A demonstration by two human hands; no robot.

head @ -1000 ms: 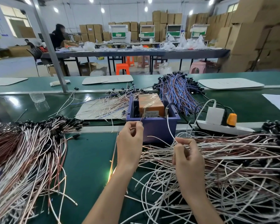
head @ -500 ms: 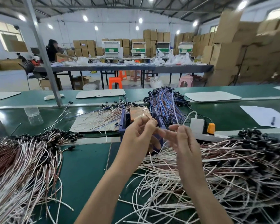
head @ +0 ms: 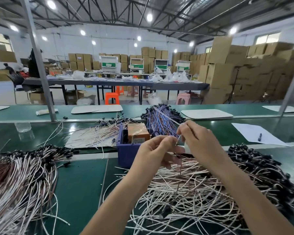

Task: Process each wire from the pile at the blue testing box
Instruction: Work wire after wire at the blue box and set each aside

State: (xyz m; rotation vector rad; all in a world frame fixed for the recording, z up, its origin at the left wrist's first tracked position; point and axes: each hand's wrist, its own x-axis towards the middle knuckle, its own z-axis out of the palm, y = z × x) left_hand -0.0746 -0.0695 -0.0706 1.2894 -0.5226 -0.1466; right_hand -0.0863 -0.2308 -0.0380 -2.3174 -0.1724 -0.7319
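Dangling brown wire [head: 180,164], thin, metal-tipped

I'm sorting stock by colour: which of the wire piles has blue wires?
The pile just behind the box, on its right side. The left pile and the right pile in front are white and brown.

The left hand [head: 155,153] hides the right half of the blue box [head: 126,155]; the pinched wire [head: 180,167] is blurred.
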